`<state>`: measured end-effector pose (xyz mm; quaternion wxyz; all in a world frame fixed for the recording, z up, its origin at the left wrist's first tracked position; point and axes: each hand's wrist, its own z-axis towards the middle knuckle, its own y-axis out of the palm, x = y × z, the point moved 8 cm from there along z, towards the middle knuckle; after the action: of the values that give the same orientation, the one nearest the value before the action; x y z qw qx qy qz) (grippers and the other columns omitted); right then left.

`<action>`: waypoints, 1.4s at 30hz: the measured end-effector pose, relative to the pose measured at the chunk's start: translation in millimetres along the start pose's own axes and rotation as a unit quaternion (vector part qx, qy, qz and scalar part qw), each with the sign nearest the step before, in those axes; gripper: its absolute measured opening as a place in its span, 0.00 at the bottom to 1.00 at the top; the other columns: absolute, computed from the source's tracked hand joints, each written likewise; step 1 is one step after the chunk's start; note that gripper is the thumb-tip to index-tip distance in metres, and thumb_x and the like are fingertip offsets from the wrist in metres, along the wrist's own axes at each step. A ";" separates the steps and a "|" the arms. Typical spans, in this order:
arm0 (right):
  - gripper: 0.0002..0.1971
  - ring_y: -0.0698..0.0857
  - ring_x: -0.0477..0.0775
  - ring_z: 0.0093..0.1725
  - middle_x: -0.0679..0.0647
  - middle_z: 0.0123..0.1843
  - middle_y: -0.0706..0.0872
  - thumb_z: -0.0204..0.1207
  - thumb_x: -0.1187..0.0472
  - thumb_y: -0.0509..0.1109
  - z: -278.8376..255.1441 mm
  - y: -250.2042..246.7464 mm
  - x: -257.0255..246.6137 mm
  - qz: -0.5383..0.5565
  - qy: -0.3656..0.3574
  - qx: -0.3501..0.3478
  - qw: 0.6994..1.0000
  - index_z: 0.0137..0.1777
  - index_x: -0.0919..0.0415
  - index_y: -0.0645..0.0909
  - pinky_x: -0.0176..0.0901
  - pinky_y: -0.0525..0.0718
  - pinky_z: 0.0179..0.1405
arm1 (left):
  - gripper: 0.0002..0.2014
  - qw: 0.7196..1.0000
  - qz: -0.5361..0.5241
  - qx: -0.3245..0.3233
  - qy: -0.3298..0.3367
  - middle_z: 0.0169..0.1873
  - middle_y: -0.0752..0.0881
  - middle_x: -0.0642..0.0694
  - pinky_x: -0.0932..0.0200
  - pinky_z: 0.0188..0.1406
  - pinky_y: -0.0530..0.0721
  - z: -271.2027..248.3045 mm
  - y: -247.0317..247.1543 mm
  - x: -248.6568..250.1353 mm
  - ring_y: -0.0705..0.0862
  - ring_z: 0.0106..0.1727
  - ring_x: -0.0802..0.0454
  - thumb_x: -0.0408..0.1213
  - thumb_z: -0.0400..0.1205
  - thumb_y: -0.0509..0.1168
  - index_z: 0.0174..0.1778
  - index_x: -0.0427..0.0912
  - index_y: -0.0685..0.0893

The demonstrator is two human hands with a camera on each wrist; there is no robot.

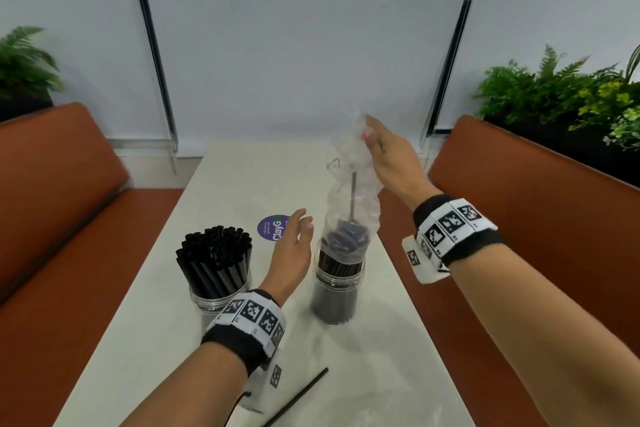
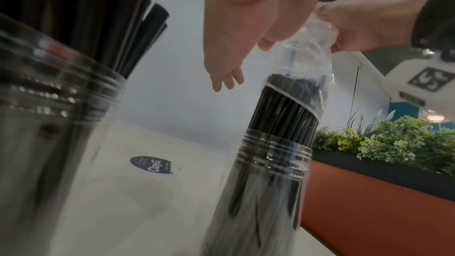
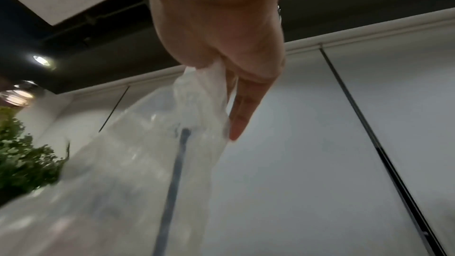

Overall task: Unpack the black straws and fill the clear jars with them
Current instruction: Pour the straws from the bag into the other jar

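Observation:
Two clear jars stand on the pale table point(image 1: 242, 184). The left jar point(image 1: 219, 295) point(image 2: 44, 124) is packed with upright black straws point(image 1: 214, 253). The right jar point(image 1: 337, 291) point(image 2: 265, 172) holds a bundle of black straws point(image 2: 283, 116) whose tops sit inside a clear plastic bag point(image 1: 353, 191) point(image 2: 307, 61) point(image 3: 152, 163). My right hand point(image 1: 377, 146) point(image 3: 221, 69) pinches the top of that bag, lifted above the jar. One straw point(image 1: 353, 194) point(image 3: 174, 172) stands higher than the rest inside the bag. My left hand point(image 1: 294, 246) point(image 2: 229, 77) hovers open just left of the right jar, holding nothing.
A loose black straw point(image 1: 298, 399) lies near the table's front edge. A round purple sticker point(image 1: 273, 227) point(image 2: 151, 164) marks the table behind my left hand. Orange benches point(image 1: 52, 201) flank the table, with green plants point(image 1: 568, 94) behind the right one.

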<state>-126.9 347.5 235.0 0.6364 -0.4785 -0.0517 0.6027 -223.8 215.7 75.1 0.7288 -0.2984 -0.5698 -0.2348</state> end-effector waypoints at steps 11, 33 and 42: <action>0.23 0.82 0.62 0.66 0.60 0.65 0.85 0.86 0.48 0.49 12.8 -59.4 -50.7 0.027 -0.049 0.091 0.994 0.78 0.52 0.66 0.47 0.77 0.59 | 0.18 0.998 0.020 0.004 0.061 0.68 0.78 0.47 0.62 0.64 0.71 -39.2 -14.7 50.2 0.77 0.66 0.48 0.42 0.87 0.50 0.72 0.46 0.69; 0.18 0.78 0.43 0.51 0.46 0.58 0.77 0.80 0.54 0.64 -171.2 27.3 -151.7 0.307 -0.058 -0.006 0.950 0.68 0.52 0.67 0.34 0.76 0.50 | 0.35 0.954 0.266 0.129 0.047 0.64 0.78 0.57 0.49 0.56 0.77 -226.9 -205.6 88.0 0.81 0.58 0.49 0.40 0.74 0.72 0.66 0.77 0.62; 0.20 0.72 0.65 0.69 0.62 0.70 0.74 0.80 0.64 0.61 -289.9 250.9 -84.3 -0.352 -0.246 -0.490 0.758 0.72 0.63 0.70 0.57 0.70 0.63 | 0.40 0.875 0.334 -0.102 -0.336 0.80 0.62 0.40 0.53 0.68 0.72 -302.3 -192.4 -68.7 0.73 0.73 0.41 0.62 0.80 0.47 0.82 0.44 0.43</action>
<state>-143.3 73.8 -46.0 0.4479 -0.5079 -0.6599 0.3255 -162.8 -133.4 -11.6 0.4945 -0.6041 -0.6198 0.0801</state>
